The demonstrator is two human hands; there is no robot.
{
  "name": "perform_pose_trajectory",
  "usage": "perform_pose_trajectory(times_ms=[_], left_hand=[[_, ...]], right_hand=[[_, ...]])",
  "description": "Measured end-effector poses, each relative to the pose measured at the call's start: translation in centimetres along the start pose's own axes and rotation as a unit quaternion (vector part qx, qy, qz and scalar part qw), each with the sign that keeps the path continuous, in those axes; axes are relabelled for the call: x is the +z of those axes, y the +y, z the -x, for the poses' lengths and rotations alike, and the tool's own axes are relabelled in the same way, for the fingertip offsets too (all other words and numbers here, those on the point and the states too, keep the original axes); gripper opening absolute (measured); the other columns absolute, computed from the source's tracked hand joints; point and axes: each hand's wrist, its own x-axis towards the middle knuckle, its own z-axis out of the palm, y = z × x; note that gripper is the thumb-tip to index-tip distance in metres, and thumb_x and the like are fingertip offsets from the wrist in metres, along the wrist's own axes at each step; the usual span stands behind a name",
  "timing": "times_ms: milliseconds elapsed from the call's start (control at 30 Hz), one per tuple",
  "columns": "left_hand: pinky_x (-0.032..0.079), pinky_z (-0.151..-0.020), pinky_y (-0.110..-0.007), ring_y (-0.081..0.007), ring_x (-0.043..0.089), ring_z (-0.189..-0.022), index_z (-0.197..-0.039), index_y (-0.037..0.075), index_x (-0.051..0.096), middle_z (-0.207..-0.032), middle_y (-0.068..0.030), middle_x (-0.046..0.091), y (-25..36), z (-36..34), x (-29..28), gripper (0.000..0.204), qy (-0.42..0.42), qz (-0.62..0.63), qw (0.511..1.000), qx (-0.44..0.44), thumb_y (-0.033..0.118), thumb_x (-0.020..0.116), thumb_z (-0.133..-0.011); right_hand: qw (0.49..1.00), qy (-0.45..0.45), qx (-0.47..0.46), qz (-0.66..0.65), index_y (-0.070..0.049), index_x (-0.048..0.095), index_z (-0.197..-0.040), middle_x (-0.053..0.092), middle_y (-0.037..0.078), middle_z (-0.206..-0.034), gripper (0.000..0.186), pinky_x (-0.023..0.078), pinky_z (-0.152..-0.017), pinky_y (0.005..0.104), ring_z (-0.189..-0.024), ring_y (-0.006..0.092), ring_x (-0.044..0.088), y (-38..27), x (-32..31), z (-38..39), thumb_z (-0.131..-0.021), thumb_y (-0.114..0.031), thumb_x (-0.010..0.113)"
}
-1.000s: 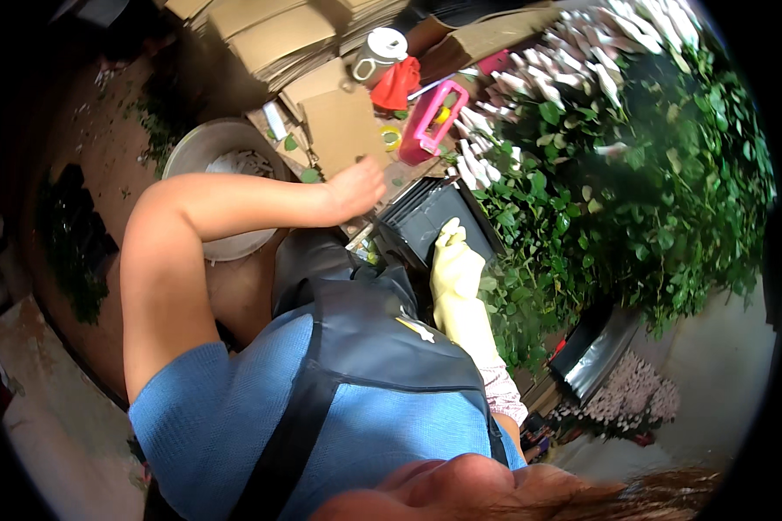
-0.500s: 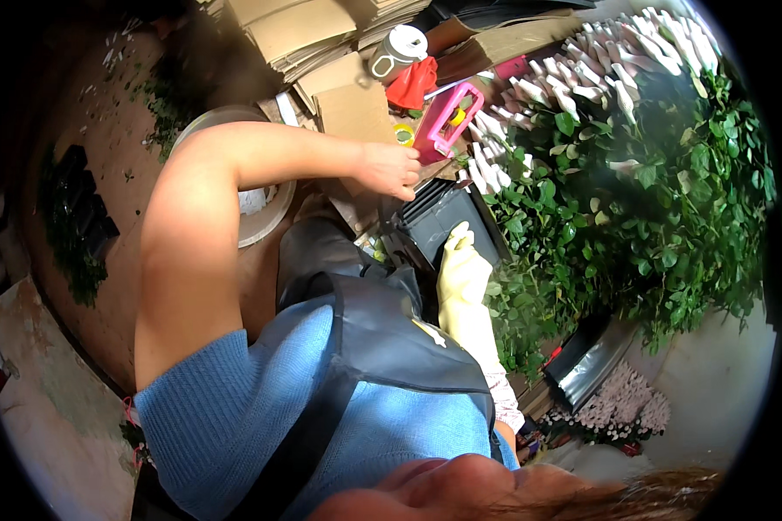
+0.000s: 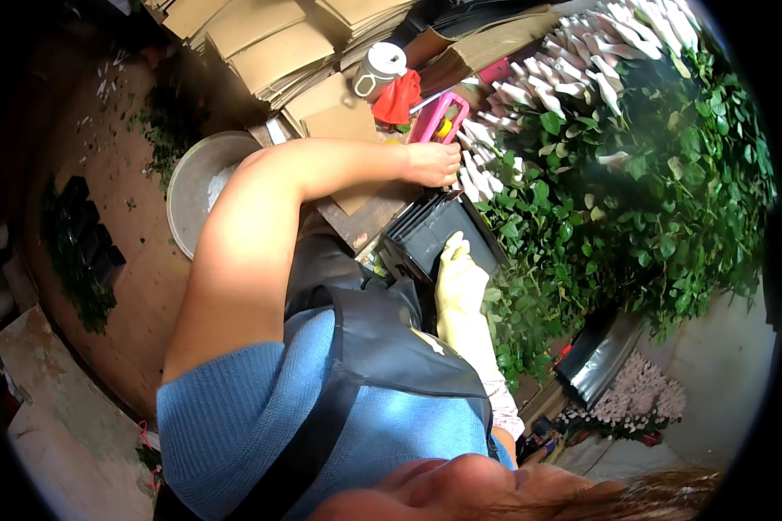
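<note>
My bare left hand [image 3: 432, 165] reaches across to the near side of a pink plastic holder [image 3: 450, 111] with an open frame. Its fingers are curled together beside long-stemmed leafy flowers whose heads are wrapped in white sleeves [image 3: 482, 174]; whatever lies in them is hidden. Below that hand, a black plastic tray [image 3: 426, 239] with ridged edges lies tilted close to my apron. My right hand [image 3: 462, 273], in a pale yellow glove, has its fingers closed at the tray, with the fingertips against its dark face.
A heap of green leafy stems [image 3: 634, 208] fills the right side. Behind stand a white lidded mug [image 3: 381, 69], a red cloth [image 3: 398, 97] and stacked cardboard sheets [image 3: 269, 52]. A round tub [image 3: 187, 195] sits left of my arm. Black pots [image 3: 87, 226] lie on the floor.
My left hand has moved right, from left of the pink holder to below it, near the white sleeves. The gloved right hand stays at the black tray.
</note>
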Motion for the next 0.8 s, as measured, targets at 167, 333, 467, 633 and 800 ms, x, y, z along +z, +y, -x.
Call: perform_pose_trajectory(times_ms=[167,333,467,633,800], left_hand=[[0.047,-0.048,-0.043,-0.0256,0.069,-0.057,-0.083,0.010,0.065,-0.060,-0.0030,0.064,-0.8,-1.8,-0.4,0.010,-0.227,0.108,0.968,-0.028,0.019,0.062,-0.078],[0.052,-0.084,-0.051,-0.0258,0.069,-0.085,-0.089,0.010,0.065,-0.080,-0.0073,0.067,1.2,-0.2,-1.8,0.012,-0.201,0.103,0.964,-0.140,0.017,0.058,-0.083],[0.027,-0.119,-0.059,-0.0323,0.056,-0.117,-0.113,0.004,0.059,-0.108,-0.0154,0.061,5.4,5.4,-4.9,0.031,-0.141,0.019,0.941,-0.307,0.012,0.058,-0.083],[0.038,-0.103,-0.050,-0.0400,0.047,-0.116,-0.122,-0.008,0.046,-0.119,-0.0281,0.048,10.3,4.4,-15.2,0.075,-0.178,0.363,0.704,-0.584,0.045,0.079,-0.082],[0.003,-0.125,-0.050,-0.0465,-0.002,-0.154,-0.154,-0.013,-0.007,-0.159,-0.0373,0.004,13.5,-2.3,-17.9,0.109,-0.049,0.555,0.737,-0.383,0.065,0.047,-0.099]], right_hand=[[1.000,-0.021,-0.008,0.002,0.002,0.052,-0.138,0.067,0.013,-0.111,0.047,0.056,-0.055,0.0328,-0.075,0.0181,0.069,0.3,-0.8,0.0,-0.092,-0.005,0.057],[0.995,-0.009,0.022,-0.094,-0.002,0.040,-0.148,0.072,0.017,-0.105,0.046,0.058,-0.065,0.0408,-0.075,0.0296,0.073,0.9,0.9,0.2,-0.103,-0.008,0.044],[0.946,0.140,-0.037,-0.290,-0.003,0.052,-0.143,0.068,0.020,-0.124,0.047,0.056,-0.092,0.0416,-0.107,0.0339,0.069,2.8,-2.6,2.3,-0.098,-0.014,0.060],[0.727,-0.006,0.018,-0.686,-0.004,0.019,-0.160,0.042,0.027,-0.154,0.096,0.033,-0.119,0.0427,-0.144,0.0366,0.042,0.5,-8.3,4.5,-0.086,-0.025,0.077],[0.695,0.079,-0.021,-0.715,-0.003,0.015,-0.160,0.045,0.022,-0.148,0.099,0.039,-0.114,0.0397,-0.137,0.0322,0.047,-1.2,-5.1,3.0,-0.083,-0.010,0.076]])
